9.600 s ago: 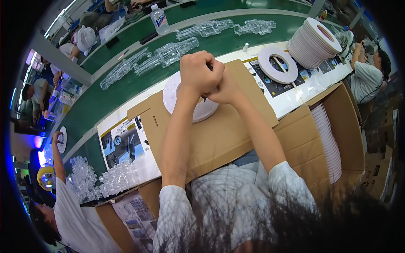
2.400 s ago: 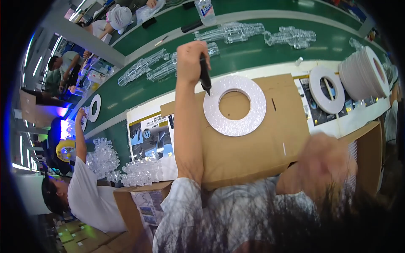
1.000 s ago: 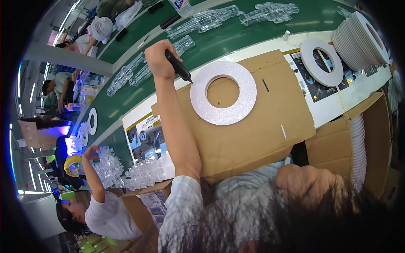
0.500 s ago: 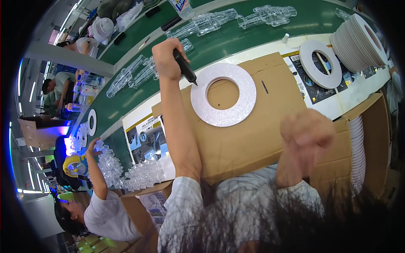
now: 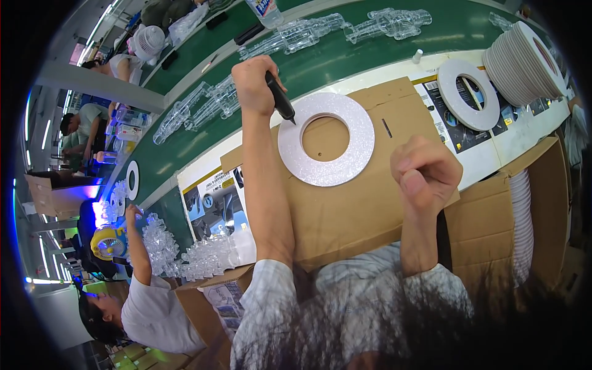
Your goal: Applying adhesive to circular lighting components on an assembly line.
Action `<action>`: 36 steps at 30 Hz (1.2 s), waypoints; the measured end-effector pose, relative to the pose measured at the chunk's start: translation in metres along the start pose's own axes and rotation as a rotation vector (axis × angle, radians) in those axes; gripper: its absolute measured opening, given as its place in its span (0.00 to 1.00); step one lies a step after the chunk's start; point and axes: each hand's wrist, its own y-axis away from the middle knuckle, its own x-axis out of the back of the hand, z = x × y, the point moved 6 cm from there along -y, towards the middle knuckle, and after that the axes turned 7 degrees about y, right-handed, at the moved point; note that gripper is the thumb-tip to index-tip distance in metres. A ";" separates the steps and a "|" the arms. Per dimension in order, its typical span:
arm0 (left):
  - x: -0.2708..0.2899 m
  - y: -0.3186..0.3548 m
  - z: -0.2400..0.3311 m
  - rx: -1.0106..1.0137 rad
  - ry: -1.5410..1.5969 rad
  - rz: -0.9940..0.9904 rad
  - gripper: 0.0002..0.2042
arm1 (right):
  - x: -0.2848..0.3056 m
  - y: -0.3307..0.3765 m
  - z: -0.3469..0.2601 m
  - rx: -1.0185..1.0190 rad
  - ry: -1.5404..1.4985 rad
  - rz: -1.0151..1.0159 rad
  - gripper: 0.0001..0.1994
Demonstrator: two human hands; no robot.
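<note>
My left hand is closed round a black pen-shaped tool. Its thin tip points down at the upper left of a white, speckled flat ring, at or just above the surface. This ring lies on a brown cardboard sheet in front of me. To the right of the ring, my right hand is raised over the cardboard's edge, fingers curled in and thumb against them. Whether anything small is in that hand is hidden.
A second white ring leans beside a thick stack of rings at right. Clear plastic parts lie on the green table. An open carton with more rings stands at lower right. A co-worker reaches in at left.
My left hand has shifted slightly right, taking the tool tip further onto the ring. My right hand, blurred before, has moved up and left toward the ring.
</note>
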 end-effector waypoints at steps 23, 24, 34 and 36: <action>-0.151 0.076 0.059 -0.346 -0.533 -0.453 0.21 | -0.005 -0.018 0.050 -0.192 0.586 -0.178 0.23; -0.152 0.077 0.057 -0.346 -0.527 -0.453 0.21 | -0.005 -0.016 0.051 -0.194 0.592 -0.178 0.23; -0.152 0.077 0.047 -0.422 -0.515 -0.438 0.10 | 0.002 -0.006 0.068 -0.167 0.549 -0.148 0.17; -0.152 0.076 0.045 -0.410 -0.515 -0.439 0.10 | 0.003 -0.006 0.069 -0.166 0.548 -0.142 0.15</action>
